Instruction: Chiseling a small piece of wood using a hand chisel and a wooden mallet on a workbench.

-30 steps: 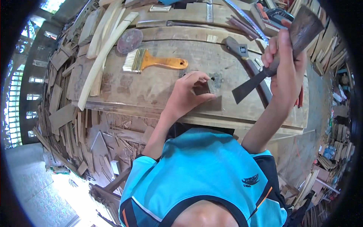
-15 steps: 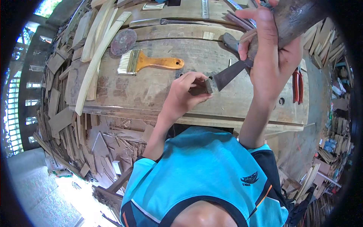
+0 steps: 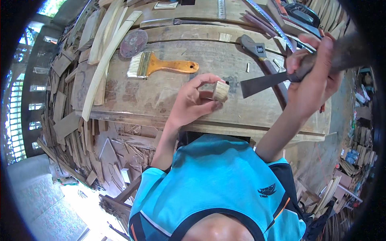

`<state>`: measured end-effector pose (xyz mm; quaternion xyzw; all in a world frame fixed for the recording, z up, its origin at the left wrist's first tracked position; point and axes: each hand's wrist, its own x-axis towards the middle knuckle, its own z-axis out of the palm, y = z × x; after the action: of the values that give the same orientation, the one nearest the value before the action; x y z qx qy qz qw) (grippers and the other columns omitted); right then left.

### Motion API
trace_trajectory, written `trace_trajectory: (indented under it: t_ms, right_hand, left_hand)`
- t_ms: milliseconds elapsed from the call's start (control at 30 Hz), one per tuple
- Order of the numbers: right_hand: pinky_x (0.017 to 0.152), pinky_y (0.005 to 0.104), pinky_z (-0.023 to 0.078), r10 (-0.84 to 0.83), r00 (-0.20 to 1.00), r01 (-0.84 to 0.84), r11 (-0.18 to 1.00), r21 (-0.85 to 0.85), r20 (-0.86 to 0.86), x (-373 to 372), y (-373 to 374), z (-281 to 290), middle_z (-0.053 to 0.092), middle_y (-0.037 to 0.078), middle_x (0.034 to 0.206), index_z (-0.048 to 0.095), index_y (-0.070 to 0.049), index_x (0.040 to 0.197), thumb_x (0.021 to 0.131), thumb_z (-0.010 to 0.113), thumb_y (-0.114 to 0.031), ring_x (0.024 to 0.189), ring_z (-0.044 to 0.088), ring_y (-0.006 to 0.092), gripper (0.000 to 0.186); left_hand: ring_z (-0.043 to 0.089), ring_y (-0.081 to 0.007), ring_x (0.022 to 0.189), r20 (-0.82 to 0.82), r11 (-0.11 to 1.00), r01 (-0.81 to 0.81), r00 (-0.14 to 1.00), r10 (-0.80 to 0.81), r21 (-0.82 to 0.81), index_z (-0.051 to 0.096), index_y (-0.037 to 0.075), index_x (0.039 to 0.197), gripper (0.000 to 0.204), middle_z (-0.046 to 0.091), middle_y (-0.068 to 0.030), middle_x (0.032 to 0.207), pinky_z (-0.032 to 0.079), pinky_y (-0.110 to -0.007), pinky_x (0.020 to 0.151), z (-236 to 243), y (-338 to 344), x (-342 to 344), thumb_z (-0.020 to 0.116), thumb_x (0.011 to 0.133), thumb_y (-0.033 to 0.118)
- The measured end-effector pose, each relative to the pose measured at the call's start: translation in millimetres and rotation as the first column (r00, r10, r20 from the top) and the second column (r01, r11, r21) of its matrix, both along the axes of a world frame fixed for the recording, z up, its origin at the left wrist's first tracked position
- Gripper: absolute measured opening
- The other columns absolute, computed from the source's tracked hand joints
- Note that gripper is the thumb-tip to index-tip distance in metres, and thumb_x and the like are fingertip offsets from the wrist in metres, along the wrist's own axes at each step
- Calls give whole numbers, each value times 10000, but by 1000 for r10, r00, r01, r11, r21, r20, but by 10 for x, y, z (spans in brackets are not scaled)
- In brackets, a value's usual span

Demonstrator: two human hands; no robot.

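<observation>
Near the front of the workbench (image 3: 161,98), my left hand (image 3: 193,98) pinches a small wooden block (image 3: 220,91) between thumb and fingers, its pale grained face showing. My right hand (image 3: 315,78) is wrapped round the thick handle of a chisel (image 3: 263,84). Its dark, flared blade points left toward the block, with a short gap between them. Beneath the chisel and my right hand lies an adjustable wrench (image 3: 254,46), partly covered. A wide paintbrush (image 3: 173,66) with a yellow handle rests to the left of my left hand.
A round, dark reddish disc (image 3: 133,43) and a long pale wood strip (image 3: 108,66) lie at the bench's left. A wooden-handled tool (image 3: 161,23) and a metal ruler (image 3: 221,9) lie farther back. Scrap wood (image 3: 66,120) is heaped on the left.
My right hand has drawn the chisel away to the right, uncovering the wrench. In my left hand the block has turned, so its pale face now shows.
</observation>
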<state>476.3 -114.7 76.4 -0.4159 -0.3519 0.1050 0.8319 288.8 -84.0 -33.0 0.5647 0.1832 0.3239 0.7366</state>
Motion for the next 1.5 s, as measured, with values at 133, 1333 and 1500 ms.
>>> trace_trajectory:
  t_ms: [133,1333,1500]
  right_hand:
    - [325,220,332,-29,999,29,1000,-6,-32,86,-59,-15,598,148,707,498,4,910,780,619,-206,362,467,136,275]
    - [333,212,325,22,999,-21,999,26,-39,109,-230,-113,584,121,713,491,-21,961,815,582,-214,375,463,119,259]
    - [338,223,321,-11,1000,11,1000,-25,13,38,-214,-67,583,130,724,500,-11,959,831,558,-216,388,461,122,248]
  left_hand:
    - [552,-211,946,95,996,30,995,-22,-83,400,50,1144,485,455,-102,1142,476,-293,797,19,-29,1,536,713,-124]
    - [559,-190,924,49,973,-148,986,159,-176,452,50,1175,452,518,-117,1113,499,-287,769,51,-188,220,557,745,-43]
    - [579,-170,821,-273,888,-160,915,298,431,523,33,1090,414,554,-104,1018,495,-258,702,8,-202,229,635,693,-3]
